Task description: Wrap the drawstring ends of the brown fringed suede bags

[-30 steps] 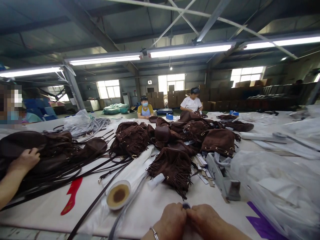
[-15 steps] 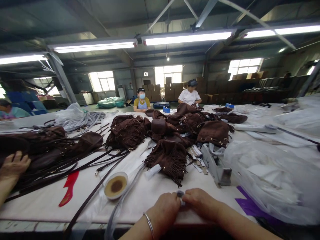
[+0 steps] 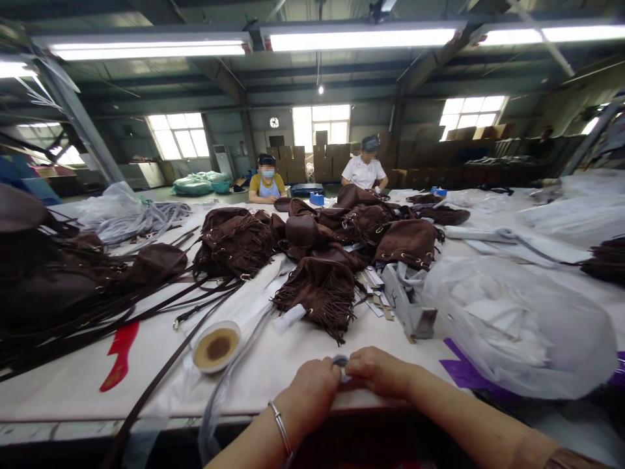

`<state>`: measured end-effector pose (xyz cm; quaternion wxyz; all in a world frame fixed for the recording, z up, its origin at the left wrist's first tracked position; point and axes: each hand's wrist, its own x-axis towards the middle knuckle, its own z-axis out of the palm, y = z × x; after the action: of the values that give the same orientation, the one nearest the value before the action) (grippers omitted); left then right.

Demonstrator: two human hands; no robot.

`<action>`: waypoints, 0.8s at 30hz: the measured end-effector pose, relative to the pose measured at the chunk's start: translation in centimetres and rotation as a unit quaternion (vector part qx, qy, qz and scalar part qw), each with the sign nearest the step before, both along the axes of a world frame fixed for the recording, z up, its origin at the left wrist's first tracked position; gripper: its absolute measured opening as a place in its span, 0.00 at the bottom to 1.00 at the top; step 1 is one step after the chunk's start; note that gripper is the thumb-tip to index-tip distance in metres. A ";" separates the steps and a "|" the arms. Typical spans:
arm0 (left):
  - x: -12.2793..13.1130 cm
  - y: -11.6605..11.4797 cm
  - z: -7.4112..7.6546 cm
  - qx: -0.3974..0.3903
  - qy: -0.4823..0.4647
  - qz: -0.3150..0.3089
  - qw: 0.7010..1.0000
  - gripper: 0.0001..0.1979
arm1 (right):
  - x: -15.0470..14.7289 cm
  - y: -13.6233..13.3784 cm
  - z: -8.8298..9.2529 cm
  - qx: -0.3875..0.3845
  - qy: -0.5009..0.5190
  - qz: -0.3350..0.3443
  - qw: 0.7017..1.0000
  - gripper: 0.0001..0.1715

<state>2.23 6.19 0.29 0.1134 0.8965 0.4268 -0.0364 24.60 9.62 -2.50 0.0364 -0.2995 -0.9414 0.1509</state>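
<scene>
Left of the fringed brown bag (image 3: 317,293), a co-worker's hand seen a moment ago on the strap pile (image 3: 73,286) is gone from view. Just below that bag, at the desk (image 3: 273,371) edge, the left hand (image 3: 312,391) and right hand (image 3: 378,371) still pinch one small pale ring-like piece (image 3: 340,362), mostly hidden between fingertips.

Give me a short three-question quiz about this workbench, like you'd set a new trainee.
1. True or false: both hands pinch one small grey item together.
2. Which wrist wears a bangle?
3. The fringed bag nearest the hands is: A) brown B) blue C) white.

Key:
1. True: left hand and right hand meet on it at the table edge.
2. Left.
3. A.
</scene>
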 end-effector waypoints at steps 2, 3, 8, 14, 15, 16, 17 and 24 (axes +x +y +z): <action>0.8 0.0 -0.6 0.001 -0.004 0.005 1.000 0.16 | -0.9 -0.6 0.9 -0.003 -0.042 -0.042 0.998 0.10; 1.1 -0.1 -0.9 0.001 -0.006 0.012 1.000 0.16 | -1.6 -1.1 1.1 -0.008 -0.059 -0.081 0.995 0.11; 1.0 -0.9 -0.9 0.001 -0.017 0.061 0.998 0.15 | -4.2 -3.5 0.1 -0.044 -0.030 -0.257 0.965 0.16; -0.8 -0.2 0.6 0.012 0.021 0.009 1.000 0.13 | -0.9 -1.2 -0.6 -0.018 0.004 -0.055 0.998 0.11; -0.8 0.0 0.7 0.009 0.031 -0.005 0.999 0.12 | -0.5 -0.8 -0.4 -0.018 0.001 -0.030 0.999 0.11; -0.6 0.2 0.7 0.004 0.039 -0.015 0.999 0.12 | -0.2 -0.5 -0.2 -0.017 -0.006 -0.020 1.000 0.11; -0.3 0.3 0.6 -0.002 0.042 -0.023 0.999 0.13 | -0.3 -0.5 0.1 -0.013 -0.017 -0.025 0.999 0.11; 1.0 -0.6 0.0 -0.009 0.015 0.032 0.999 0.14 | -4.3 -3.6 -0.3 -0.043 -0.003 -0.251 0.967 0.13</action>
<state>3.25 5.58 0.32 0.1161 0.8806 0.4567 -0.0503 20.25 5.98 -2.84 0.0573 -0.5276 -0.8289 0.1768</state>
